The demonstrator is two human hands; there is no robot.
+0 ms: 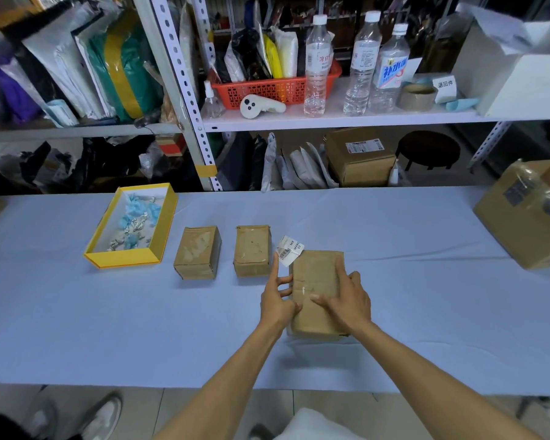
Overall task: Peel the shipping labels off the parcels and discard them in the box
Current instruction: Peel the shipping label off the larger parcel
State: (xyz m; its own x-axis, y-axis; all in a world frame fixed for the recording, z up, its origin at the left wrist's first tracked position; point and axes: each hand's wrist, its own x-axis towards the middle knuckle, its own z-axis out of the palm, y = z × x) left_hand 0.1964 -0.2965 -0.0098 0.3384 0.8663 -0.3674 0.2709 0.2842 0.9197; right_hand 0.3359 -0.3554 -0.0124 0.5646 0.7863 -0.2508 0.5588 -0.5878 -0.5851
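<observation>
A brown cardboard parcel [315,274] lies on the table in front of me. My right hand [346,300] presses flat on its top and right side. My left hand [278,296] is at the parcel's left edge, index finger raised and touching a white shipping label [290,250] that stands peeled up off the parcel's far left corner. Two more brown parcels [198,251] [252,250] sit to the left, their tops bare. Farther left is an open yellow box [159,242] holding crumpled blue and white scraps.
The table wears a pale blue cloth [410,296]. A large cardboard box [527,217] sits at the right edge. Metal shelving [331,119] behind holds bottles, a red basket, tape and packages. My feet show below the table's near edge.
</observation>
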